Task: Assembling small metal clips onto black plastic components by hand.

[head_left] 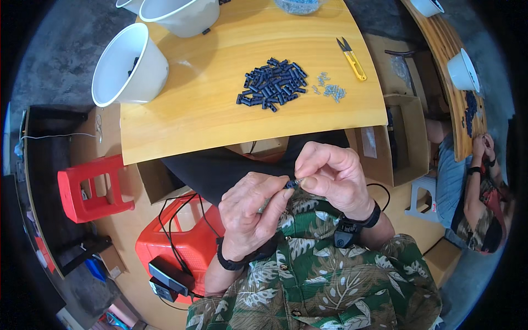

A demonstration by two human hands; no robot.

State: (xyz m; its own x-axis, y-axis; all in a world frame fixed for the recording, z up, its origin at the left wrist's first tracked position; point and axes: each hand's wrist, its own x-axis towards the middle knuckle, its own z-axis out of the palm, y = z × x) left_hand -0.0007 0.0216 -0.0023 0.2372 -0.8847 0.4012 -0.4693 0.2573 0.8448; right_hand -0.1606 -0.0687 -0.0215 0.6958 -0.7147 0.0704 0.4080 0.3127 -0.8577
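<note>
Short of the surface (pixel 192 124), a dark tube (pixel 289 185) lies crosswise between two pinching grips: the left hand (pixel 247 212) holds its left end; the right hand (pixel 335 180), equally near, its right end.

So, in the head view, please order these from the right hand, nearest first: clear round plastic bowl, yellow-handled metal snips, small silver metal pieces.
1. Silver pieces: on the table, straight ahead of the right hand.
2. Snips: beyond them, slightly right.
3. Bowl: farthest away, slightly left.
</note>
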